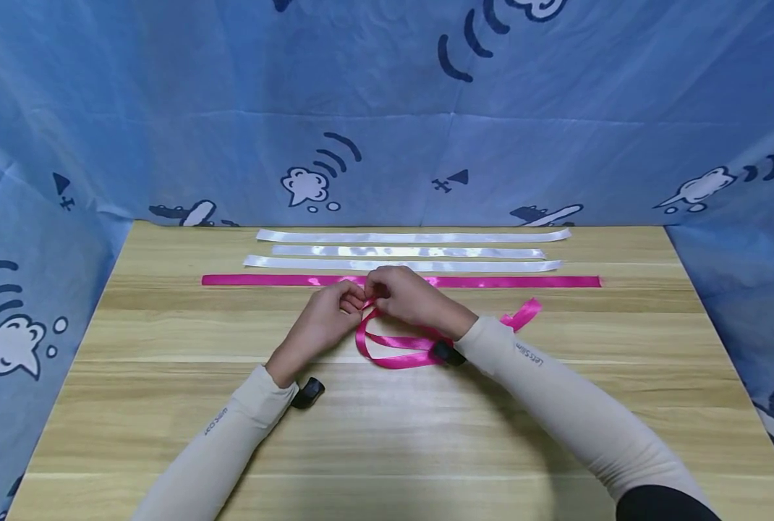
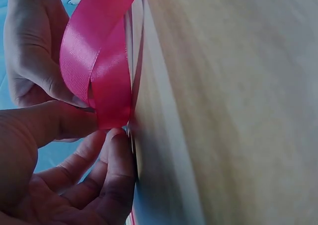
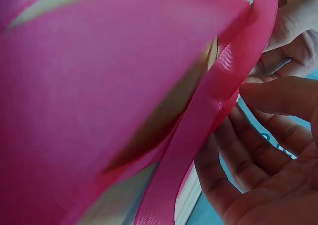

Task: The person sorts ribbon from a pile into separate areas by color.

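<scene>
A loose pink satin ribbon (image 1: pixel 396 360) lies looped on the wood below both hands, its free tail (image 1: pixel 524 314) coming out to the right past the right sleeve. My left hand (image 1: pixel 325 315) pinches the looped ribbon (image 2: pixel 112 81) between thumb and fingertips near the top of the loop. From the other side, my right hand (image 1: pixel 408 295) pinches the same stretch, fingertips close to the left ones. In the right wrist view, the ribbon strands (image 3: pixel 198 115) overlap at the right thumb and fingers.
Behind the hands a straight pink ribbon (image 1: pixel 257 280) lies across the table (image 1: pixel 166 405). Three white ribbons run parallel beyond it: a near one (image 1: pixel 283 262), a middle one (image 1: pixel 335 250) and a far one (image 1: pixel 361 237). A blue printed cloth (image 1: pixel 231 145) hangs behind the table.
</scene>
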`<state>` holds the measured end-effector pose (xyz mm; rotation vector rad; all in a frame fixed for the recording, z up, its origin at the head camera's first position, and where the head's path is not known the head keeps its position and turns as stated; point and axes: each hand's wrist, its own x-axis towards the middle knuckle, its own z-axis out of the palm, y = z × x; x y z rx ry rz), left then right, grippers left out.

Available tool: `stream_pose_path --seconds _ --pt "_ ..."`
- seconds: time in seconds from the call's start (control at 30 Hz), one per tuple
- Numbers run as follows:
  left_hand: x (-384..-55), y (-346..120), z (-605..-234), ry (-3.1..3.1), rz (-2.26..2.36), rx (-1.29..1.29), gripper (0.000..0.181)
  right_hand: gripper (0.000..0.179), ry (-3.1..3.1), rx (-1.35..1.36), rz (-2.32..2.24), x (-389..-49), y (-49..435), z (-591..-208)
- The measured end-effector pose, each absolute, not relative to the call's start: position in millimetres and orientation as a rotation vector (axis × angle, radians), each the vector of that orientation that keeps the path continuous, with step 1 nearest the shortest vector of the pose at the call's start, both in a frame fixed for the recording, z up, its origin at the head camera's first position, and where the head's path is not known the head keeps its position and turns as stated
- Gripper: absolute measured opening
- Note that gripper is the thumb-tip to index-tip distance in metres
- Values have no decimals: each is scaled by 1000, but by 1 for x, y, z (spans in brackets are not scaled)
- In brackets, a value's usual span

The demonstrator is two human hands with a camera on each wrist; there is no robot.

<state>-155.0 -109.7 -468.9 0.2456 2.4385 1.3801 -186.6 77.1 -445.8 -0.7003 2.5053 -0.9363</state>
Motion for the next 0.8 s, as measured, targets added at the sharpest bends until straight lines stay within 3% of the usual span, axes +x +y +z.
stream_pose_path --seconds 0.8 --pt "-149 -110 -459 2416 1555 189 15 15 2434 -557 -1105 -183 87 -445"
